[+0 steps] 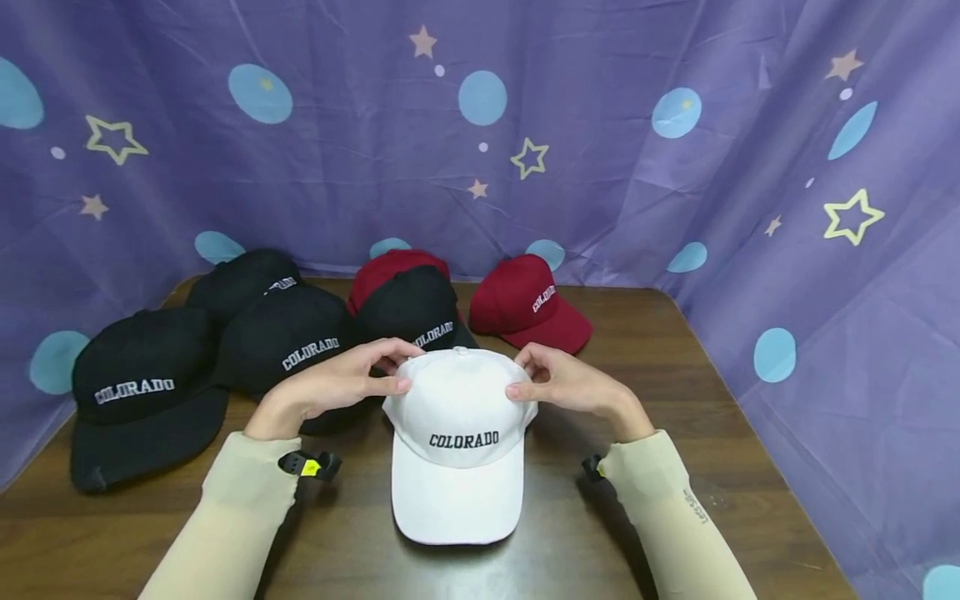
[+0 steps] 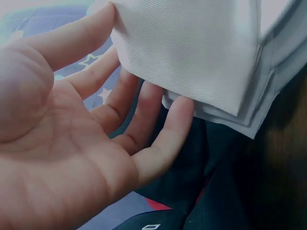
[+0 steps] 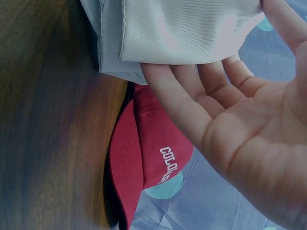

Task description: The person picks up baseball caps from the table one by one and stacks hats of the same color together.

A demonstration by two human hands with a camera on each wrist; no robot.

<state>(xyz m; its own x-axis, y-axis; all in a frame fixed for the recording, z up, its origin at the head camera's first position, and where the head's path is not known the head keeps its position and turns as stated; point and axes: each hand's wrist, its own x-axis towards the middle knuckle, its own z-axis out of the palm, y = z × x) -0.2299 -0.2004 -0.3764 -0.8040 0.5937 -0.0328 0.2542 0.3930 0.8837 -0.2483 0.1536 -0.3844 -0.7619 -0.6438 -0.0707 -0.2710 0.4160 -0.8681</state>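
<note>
Pinched white COLORADO baseball cap [image 1: 459, 454] at both sides of crown with left hand [image 1: 341, 381] and right hand [image 1: 573, 383], thumbs in front, fingers curled behind, clamped on fabric. Held it centrally over wooden table [image 1: 660, 358], brim toward camera; couldn't tell resting from just raised. Noted layered white edges in wrist views; couldn't tell one cap from several nested. Judged midway: grip done, release left. Saw three black COLORADO baseball caps [image 1: 138, 362] bunched at left, another black COLORADO cap [image 1: 408, 300] overlapping red cap [image 1: 366, 279] behind it, dark red COLORADO cap [image 1: 513, 300] farther right near patterned purple curtain [image 1: 600, 192]. Counted black caps beyond left hand as likeliest obstruction.
</note>
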